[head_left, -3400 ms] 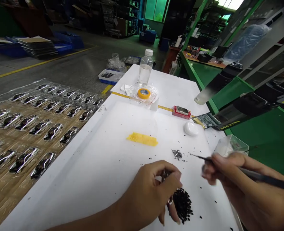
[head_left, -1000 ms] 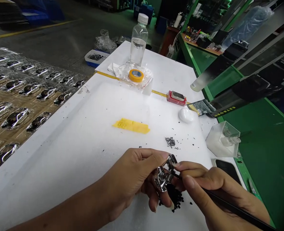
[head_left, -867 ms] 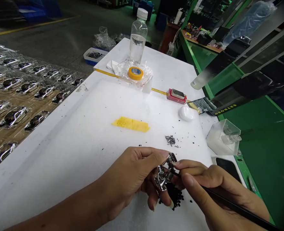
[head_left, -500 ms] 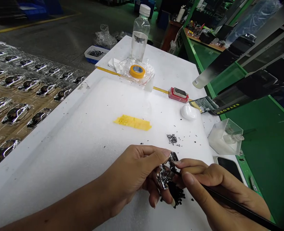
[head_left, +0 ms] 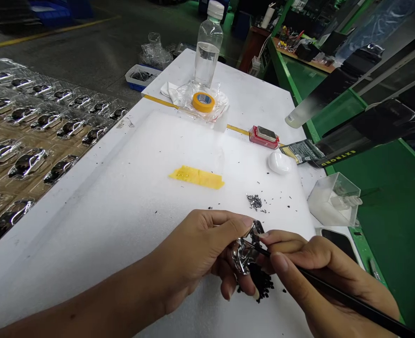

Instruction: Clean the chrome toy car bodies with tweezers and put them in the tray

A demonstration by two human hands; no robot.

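Note:
My left hand [head_left: 207, 253] pinches a small shiny chrome-like part [head_left: 242, 257] between thumb and fingers, above the white foam sheet [head_left: 130, 216]. Wrapped round a thin black stick-like tool [head_left: 341, 293], my right hand [head_left: 320, 270] holds its tip against the shiny part. The tool's exact kind cannot be made out. Beneath the hands lies a pile of small black pieces [head_left: 263, 284], partly hidden by the left fingers. A little farther off is a smaller heap of tiny dark, glinting bits [head_left: 254, 202]. A strip of yellow tape [head_left: 196, 177] lies on the foam.
At the back stand a water bottle [head_left: 207, 51] and a roll of orange tape [head_left: 203, 102]. On the right are a red box [head_left: 264, 137], a white rounded object [head_left: 280, 162], a clear container [head_left: 334, 199] and a phone [head_left: 339, 244]. Trays of shiny parts [head_left: 27, 162] fill the left.
The whole view has shifted slightly, with the scene a little farther right and up. Both hands keep their grips, and the tool tip stays at the shiny part.

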